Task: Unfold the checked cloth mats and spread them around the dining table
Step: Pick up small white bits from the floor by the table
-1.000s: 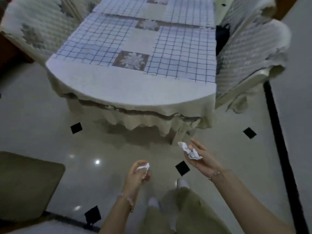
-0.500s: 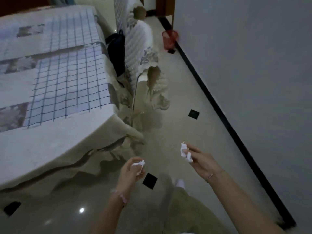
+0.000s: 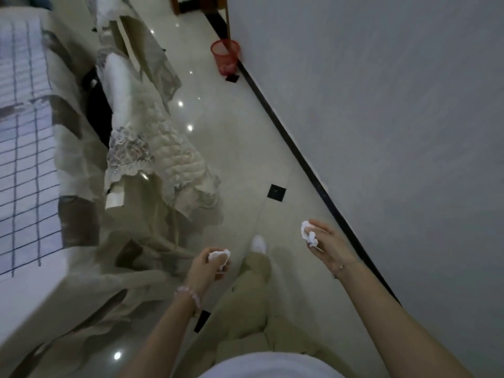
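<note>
Beside the dining table (image 3: 32, 290), left hand (image 3: 206, 266) and right hand (image 3: 326, 242) each pinch a crumpled white wad (image 3: 218, 255) in fingers.

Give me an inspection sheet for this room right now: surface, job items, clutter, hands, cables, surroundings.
Surface: dining table at left, draped in a cream cloth.
Job's things: checked cloth mat lies spread on the table.
Clutter: red mesh bin on the floor by the wall.
Hands: left hand closed on a crumpled white wad; right hand pinches another white wad.
Cables: nothing seen.
Surroundings: covered chair beside the table, glossy tiled floor, grey wall at right.
</note>
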